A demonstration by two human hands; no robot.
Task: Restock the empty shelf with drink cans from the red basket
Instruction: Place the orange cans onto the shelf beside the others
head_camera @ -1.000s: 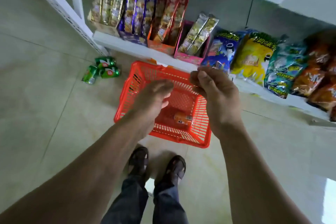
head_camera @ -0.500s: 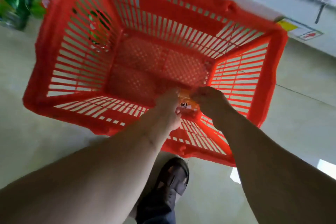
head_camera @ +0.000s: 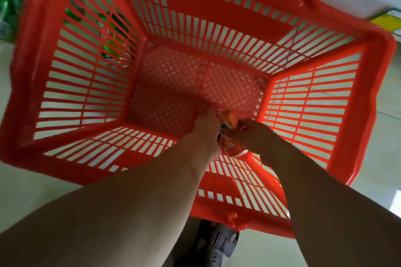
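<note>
Lying low in the near right corner of the red basket (head_camera: 217, 30), the orange can (head_camera: 230, 134) looks like the last one inside; both hands' grips close round it, the left hand (head_camera: 207, 134) on its left side, the right hand (head_camera: 251, 134) on its right. Green cans (head_camera: 13, 6) sit outside, beyond the far left wall. Shelving that last can remains, I judge. Against half a second ago, the view sits closer and the can shows tilted up

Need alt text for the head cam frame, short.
Both hands, left hand and right hand, grip an orange drink can at the bottom of a red basket on a tiled floor; green cans lie outside, upper left.
</note>
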